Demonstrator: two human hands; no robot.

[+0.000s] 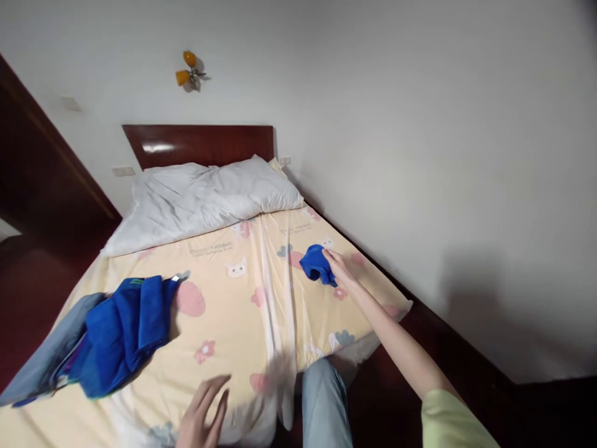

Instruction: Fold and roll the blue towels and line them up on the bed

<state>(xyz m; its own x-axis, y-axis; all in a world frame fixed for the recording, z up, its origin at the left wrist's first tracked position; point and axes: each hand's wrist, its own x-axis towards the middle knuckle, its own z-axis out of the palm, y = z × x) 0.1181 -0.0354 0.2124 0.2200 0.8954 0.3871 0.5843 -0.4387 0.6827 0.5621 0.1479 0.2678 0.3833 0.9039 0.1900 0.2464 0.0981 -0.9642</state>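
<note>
My right hand (337,266) reaches out over the right side of the bed, its fingers closed on a crumpled blue cloth (313,260). Part of the cloth is hidden behind the fingers. Low in the view, my left hand (205,410) hovers over the near edge of the bed, fingers apart and holding nothing. To its left, a larger blue garment (128,330) lies bunched on the patterned yellow sheet (233,336). Beside that garment, greyish-blue denim clothing (56,348) spreads toward the left edge of the bed.
A long white pillow (205,196) rests at the dark wooden headboard (209,144). The wall (420,155) runs close along the bed's right side. My knee (325,404) is at the near edge. A lamp (190,73) hangs on the far wall.
</note>
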